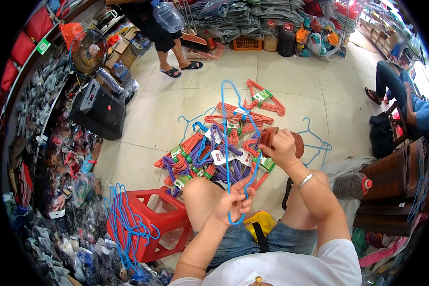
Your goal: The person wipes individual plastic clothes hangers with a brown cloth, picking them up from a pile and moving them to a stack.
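Note:
My left hand (pixel 234 203) grips a blue coated wire clothes hanger (pixel 227 168) near one end, in front of my knees. The hanger stretches away from me above the floor. My right hand (pixel 281 147) holds a rust-brown cloth (pixel 269 137) against the hanger's right side wire. More brown material (pixel 298 144) shows just beyond that hand. Beneath the hanger lies a pile of orange and purple hangers (pixel 203 153), tied in bundles with green and white labels. One orange bundle (pixel 265 98) rests apart at the far side.
Loose blue hangers (pixel 128 221) lie on a red plastic stool (pixel 143 200) at my left. Another blue hanger (pixel 309 137) is on the tiled floor to the right. A black speaker (pixel 98 109) and a fan (pixel 88 52) stand left. Two people (pixel 169 50) (pixel 405 87) are nearby.

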`<control>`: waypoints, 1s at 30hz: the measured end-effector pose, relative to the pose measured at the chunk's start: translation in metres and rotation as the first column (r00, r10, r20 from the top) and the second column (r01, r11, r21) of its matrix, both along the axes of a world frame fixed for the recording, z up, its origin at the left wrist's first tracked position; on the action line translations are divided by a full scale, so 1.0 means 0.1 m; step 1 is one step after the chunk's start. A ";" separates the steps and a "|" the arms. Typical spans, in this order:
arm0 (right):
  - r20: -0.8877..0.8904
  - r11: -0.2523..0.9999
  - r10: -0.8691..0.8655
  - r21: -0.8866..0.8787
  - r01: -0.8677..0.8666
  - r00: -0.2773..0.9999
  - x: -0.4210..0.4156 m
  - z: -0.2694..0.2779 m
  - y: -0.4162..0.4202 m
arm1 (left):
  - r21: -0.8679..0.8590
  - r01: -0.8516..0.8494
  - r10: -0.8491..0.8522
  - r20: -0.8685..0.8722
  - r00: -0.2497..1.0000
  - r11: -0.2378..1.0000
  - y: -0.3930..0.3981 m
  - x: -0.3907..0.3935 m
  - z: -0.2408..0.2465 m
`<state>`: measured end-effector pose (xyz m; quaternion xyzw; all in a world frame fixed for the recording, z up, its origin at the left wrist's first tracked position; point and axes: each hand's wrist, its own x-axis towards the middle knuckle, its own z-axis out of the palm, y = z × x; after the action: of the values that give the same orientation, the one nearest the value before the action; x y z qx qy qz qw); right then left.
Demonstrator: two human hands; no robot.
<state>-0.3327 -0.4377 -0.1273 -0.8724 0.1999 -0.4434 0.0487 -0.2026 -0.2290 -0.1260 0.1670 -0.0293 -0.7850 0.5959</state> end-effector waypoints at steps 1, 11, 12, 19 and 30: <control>0.008 0.998 0.028 -0.048 -0.028 1.000 0.01 0.05 0.02 | -0.003 -0.015 0.015 -0.046 0.999 1.000 -0.02 0.04 -0.02; -0.331 0.989 0.148 0.039 -0.143 0.932 0.04 -0.18 0.06 | 0.065 -0.060 0.054 0.089 0.995 0.996 0.12 0.22 0.23; -0.330 0.982 0.186 0.044 -0.182 0.926 0.03 -0.22 0.05 | 0.075 -0.054 0.045 0.118 0.992 0.996 0.16 0.25 0.25; -0.335 0.979 0.203 0.088 -0.184 0.920 -0.06 -0.27 0.03 | 0.095 -0.006 -0.023 0.305 0.952 0.995 0.39 0.43 0.40; 0.395 0.383 0.116 0.829 -0.408 0.911 0.12 -0.10 0.45 | -0.083 -0.335 0.339 0.401 0.851 0.939 -0.27 -0.32 -0.02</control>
<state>-0.3207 -0.3928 -0.1377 -0.6607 0.2540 -0.3694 0.6020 -0.2342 -0.2562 -0.1278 0.3270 -0.1275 -0.6157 0.7055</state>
